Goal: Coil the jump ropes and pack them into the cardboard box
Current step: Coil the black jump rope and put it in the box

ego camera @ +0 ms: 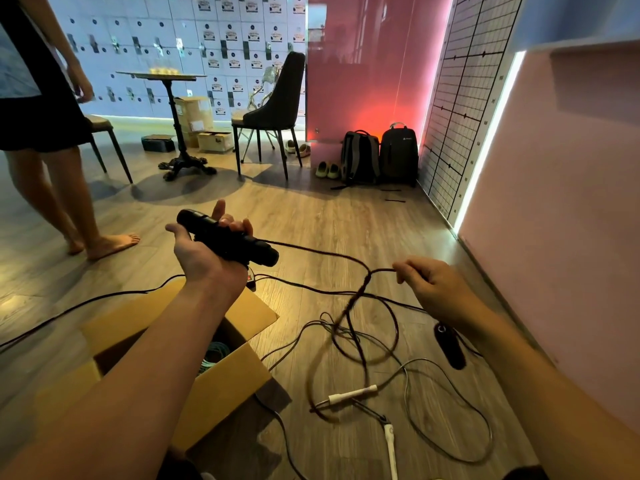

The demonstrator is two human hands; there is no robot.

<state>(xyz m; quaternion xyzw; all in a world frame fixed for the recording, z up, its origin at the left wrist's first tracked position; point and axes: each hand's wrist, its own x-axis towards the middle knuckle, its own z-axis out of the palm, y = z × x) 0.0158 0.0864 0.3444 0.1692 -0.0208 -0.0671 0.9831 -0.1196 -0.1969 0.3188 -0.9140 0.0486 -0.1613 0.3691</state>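
Now black handle (227,239) in left hand (204,249), cord (363,282) pinched right (431,284)

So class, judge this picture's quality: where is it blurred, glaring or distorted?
Head view: the rope below the right hand smears with motion blur; the light strip along the right wall glares white; a red glow tints the far wall; wide-angle distortion bends the edges.

Wood-plank floor (311,216). Round pedestal surface (162,76) before a wall of lockers (221,32). Dark chair (273,105) beside it. Two backpacks (379,157) against the pink wall (363,64), light shoes (328,170) just beside. A bystander's bare legs (52,199), far left.
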